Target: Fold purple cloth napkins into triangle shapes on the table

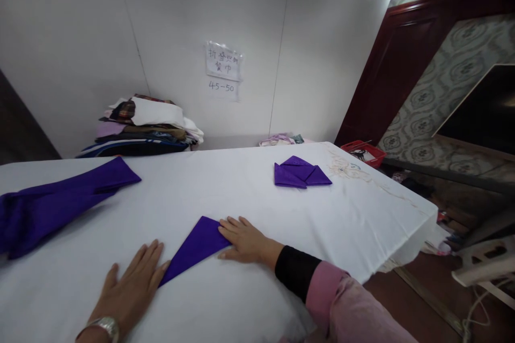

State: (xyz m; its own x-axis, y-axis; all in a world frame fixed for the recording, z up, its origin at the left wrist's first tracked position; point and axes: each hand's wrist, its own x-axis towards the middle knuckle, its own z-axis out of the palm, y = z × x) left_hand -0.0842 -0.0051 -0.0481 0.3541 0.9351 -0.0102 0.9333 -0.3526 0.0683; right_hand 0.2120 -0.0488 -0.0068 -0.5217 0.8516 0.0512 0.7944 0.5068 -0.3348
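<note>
Position of the cloth: a purple triangle of cloth point(197, 250) lay flat on the white tablecloth point(241, 190), directly between the person's two hands. Its long edge faced the person and ran aslant, from the lower left near the left hand point(129, 281) up to the right hand point(243, 241). The opposite tip pointed away from the person, toward the wall point(169, 27), and was uncovered.

State of the hands: both were palm down with fingers extended, and neither was closed around anything. The right hand lay over the right-hand corner, its fingers and thumb spread on the cloth. The left hand rested on the tablecloth, with only its thumb at the lower left corner. Whether that thumb pressed down on the cloth or merely met its edge could not be told.

Finding: the right hand was judged the nearer of the two, since it overlapped the cloth where the left hand only bordered it. The long edge, spanning the gap from hand to hand, was judged the governing line for any handling.

Surroundings: a folded purple cloth point(301, 172) sat beyond the right hand, well apart. A loose purple cloth point(68, 201) lay at the far left.
</note>
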